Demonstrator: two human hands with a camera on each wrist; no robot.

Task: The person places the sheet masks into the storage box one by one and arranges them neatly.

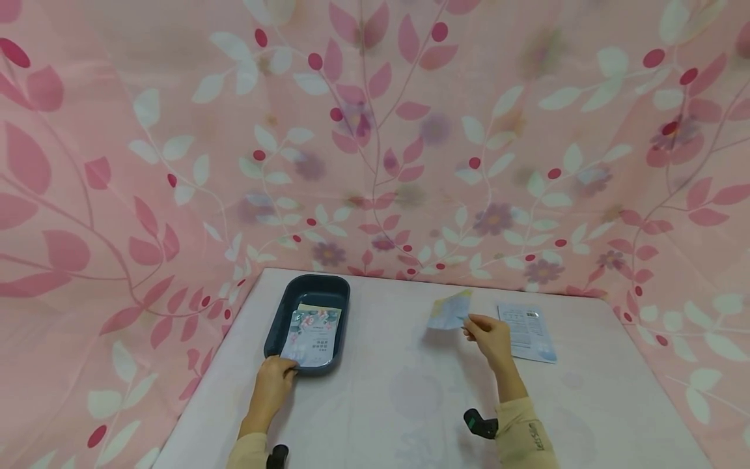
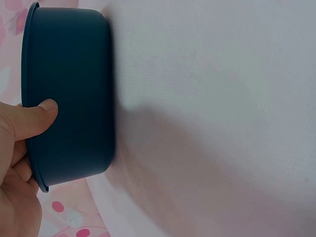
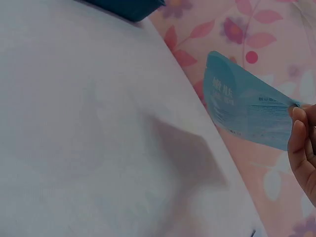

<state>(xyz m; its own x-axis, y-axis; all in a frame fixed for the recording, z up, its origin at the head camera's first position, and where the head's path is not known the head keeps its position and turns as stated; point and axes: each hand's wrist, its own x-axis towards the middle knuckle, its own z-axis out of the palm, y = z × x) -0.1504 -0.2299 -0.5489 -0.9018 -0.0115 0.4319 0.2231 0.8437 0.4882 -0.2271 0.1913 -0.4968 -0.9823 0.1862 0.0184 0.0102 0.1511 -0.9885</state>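
Observation:
In the head view, a dark blue plastic basin (image 1: pixel 317 291) stands at the left of the table, holding a flower-printed packet (image 1: pixel 313 337) with a yellowish edge behind it. My left hand (image 1: pixel 273 385) grips the basin's near rim. The left wrist view shows the thumb on the outer wall of the basin (image 2: pixel 74 94), the other fingers partly hidden behind the rim. Above the table, right of the middle, my right hand (image 1: pixel 491 337) pinches a light blue flat packet (image 1: pixel 450 312) by one corner. White print shows on that packet (image 3: pixel 247 109) in the right wrist view.
Another pale blue packet (image 1: pixel 529 333), with small print and a dark code patch, lies flat just right of my right hand. A white cloth covers the table (image 1: pixel 387 352). Behind and beside it hangs a pink leaf-patterned curtain (image 1: pixel 375 163).

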